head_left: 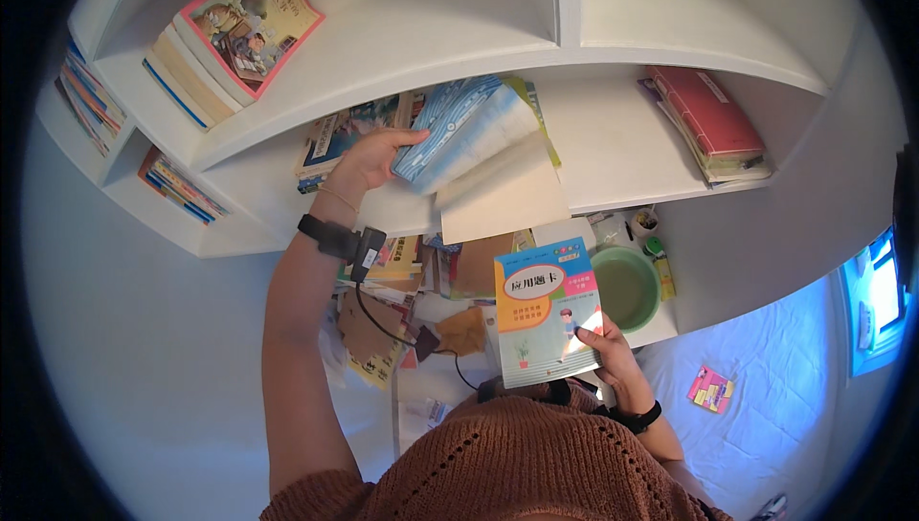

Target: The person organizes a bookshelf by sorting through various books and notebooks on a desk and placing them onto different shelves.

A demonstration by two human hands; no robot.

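Observation:
My left hand reaches up to the middle shelf, its thumb and fingers closed on the edge of a blue-patterned book. Loose pages of that book fan out to the right, somewhat blurred, over the shelf's front edge. Lower down, my right hand grips the bottom right corner of a colourful workbook, thumb on its front cover. This workbook has a blue top, a yellow and pink middle and a cartoon child, and it faces up.
Picture books lie behind my left hand; red-covered books are stacked at the shelf's right. A pink-edged book tops a pile on the upper shelf. Below, papers clutter the desk beside a green basin. A cable hangs from my left wrist.

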